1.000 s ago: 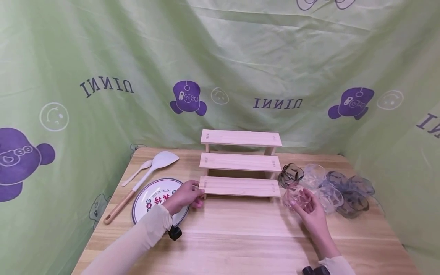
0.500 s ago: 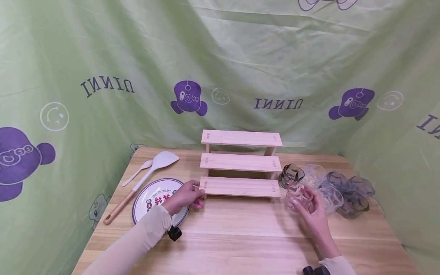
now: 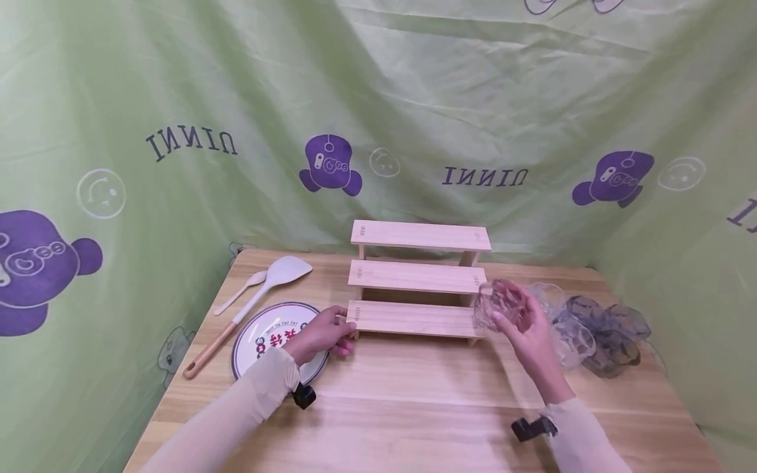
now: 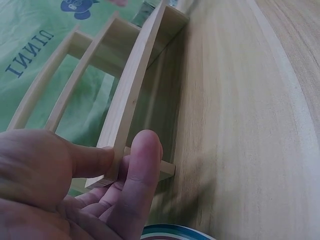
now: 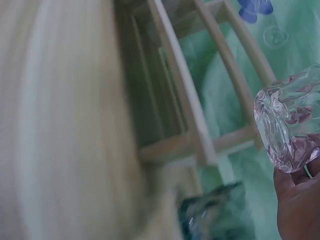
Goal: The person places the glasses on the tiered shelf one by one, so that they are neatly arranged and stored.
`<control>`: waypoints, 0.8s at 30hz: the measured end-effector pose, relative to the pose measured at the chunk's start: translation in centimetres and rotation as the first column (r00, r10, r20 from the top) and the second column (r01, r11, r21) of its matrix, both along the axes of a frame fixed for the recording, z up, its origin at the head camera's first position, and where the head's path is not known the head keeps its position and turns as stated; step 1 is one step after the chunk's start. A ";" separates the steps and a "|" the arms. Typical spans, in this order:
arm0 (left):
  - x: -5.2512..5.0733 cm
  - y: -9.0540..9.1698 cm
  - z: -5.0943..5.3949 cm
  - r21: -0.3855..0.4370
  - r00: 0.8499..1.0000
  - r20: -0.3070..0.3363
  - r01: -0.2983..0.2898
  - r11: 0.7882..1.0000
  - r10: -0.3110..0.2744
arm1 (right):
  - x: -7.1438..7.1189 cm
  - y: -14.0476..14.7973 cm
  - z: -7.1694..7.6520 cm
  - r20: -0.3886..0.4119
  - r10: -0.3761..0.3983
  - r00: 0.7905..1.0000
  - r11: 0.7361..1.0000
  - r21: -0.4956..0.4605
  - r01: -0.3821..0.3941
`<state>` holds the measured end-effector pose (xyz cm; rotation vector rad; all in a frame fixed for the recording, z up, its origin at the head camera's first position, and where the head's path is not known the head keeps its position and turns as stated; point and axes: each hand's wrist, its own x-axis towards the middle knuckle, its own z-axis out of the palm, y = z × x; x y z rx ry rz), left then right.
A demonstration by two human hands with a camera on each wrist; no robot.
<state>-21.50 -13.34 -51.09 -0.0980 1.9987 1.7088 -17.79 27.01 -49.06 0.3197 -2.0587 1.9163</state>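
Observation:
A three-tier wooden shelf [image 3: 408, 318] stands on the table. My left hand [image 3: 322, 336] pinches the left end of its lowest board, thumb on top and fingers underneath, as the left wrist view shows. Held in my right hand [image 3: 530, 338] is a clear, pink-tinted, wavy-walled glass cup [image 3: 495, 306], raised off the table by the shelf's right end. From the head it overlaps the ends of the lower boards; I cannot tell whether it touches them. In the right wrist view, a dark glass cup [image 5: 217, 214] sits beside the shelf, blurred; the held cup hides it from the head.
Several clear and smoky glass cups [image 3: 628, 322] cluster on the right of the table [image 3: 414, 407]. At the left lie a round printed plate [image 3: 246, 351], a white spatula [image 3: 288, 270] with a wooden handle and a smaller spoon [image 3: 257, 278]. A green curtain [image 3: 414, 98] surrounds the table.
My right hand has lifted the pink-tinted glass cup from the table, up and slightly left toward the shelf's right end. The left hand stays on the lowest board. The head view has shifted slightly.

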 end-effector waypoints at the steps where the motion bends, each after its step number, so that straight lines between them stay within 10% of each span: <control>1: 0.0 0.0 0.0 -0.002 1.000 0.000 0.002 1.000 -0.002 | -0.7 -0.5 0.5 -0.015 0.024 1.000 1.000 -0.005 -0.024; 12: 0.0 0.0 -0.4 -0.016 1.000 -0.016 0.010 1.000 -0.011 | -9.0 -8.7 5.9 -0.009 0.139 0.990 0.990 0.002 -0.139; 24: 0.4 0.2 0.0 -0.027 0.999 -0.013 -0.034 0.999 0.033 | -16.3 -17.6 8.3 0.062 0.156 0.986 0.987 0.023 -0.158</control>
